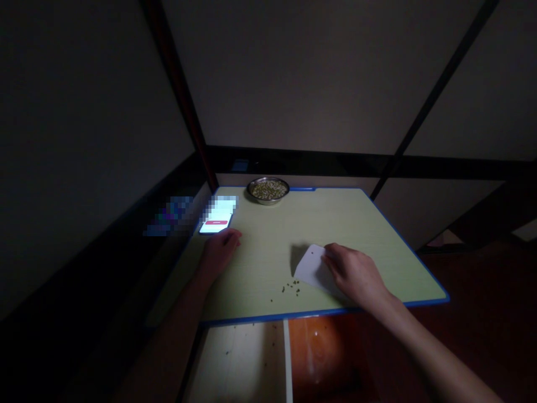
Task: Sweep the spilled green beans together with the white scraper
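My right hand (pixel 356 274) pinches the upper edge of a thin white card (pixel 312 266), which is tilted over the table with its lower edge near the tabletop. A small dark spot shows near the card's top corner. Just in front of its left corner lie several small green beans (pixel 297 283), loosely scattered. At the left, my left hand (pixel 221 246) rests by the table's side with its fingers curled in and nothing visible in them. It is close to the near end of a lit phone (pixel 216 224). A metal bowl (pixel 268 191) of green and pale beans stands at the back.
The pale green table (pixel 335 218) has a blue rim, and a wall (pixel 293 84) rises behind it. Below the front edge is an open drawer (pixel 243 364) with several beans in it. Beside the drawer sits something orange and shiny (pixel 321 352).
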Demonstrator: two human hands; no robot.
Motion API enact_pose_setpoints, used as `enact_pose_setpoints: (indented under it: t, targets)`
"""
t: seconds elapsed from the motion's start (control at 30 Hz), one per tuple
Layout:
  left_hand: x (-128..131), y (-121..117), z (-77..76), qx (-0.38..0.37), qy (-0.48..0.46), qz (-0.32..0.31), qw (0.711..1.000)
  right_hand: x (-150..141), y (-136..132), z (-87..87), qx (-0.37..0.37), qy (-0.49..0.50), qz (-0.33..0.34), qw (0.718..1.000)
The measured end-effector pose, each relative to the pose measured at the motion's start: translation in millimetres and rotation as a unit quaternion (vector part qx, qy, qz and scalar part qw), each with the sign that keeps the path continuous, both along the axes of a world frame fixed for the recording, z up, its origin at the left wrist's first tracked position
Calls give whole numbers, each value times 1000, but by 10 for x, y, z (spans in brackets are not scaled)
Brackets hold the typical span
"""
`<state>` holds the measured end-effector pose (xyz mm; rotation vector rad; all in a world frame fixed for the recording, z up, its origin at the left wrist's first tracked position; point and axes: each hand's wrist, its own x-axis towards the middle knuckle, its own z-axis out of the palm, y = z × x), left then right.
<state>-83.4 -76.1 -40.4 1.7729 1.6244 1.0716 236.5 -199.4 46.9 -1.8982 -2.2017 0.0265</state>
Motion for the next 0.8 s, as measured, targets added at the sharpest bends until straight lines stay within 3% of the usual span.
enact_pose_setpoints:
  t: [0.47,0.8]
  targets:
    - [7,5,1,4,1,-4,1000,-138,31,-6,-1,-15,10,1000]
    - [42,-34,57,10,-3,-5,1000,-335,105,85,3,-36,61,997]
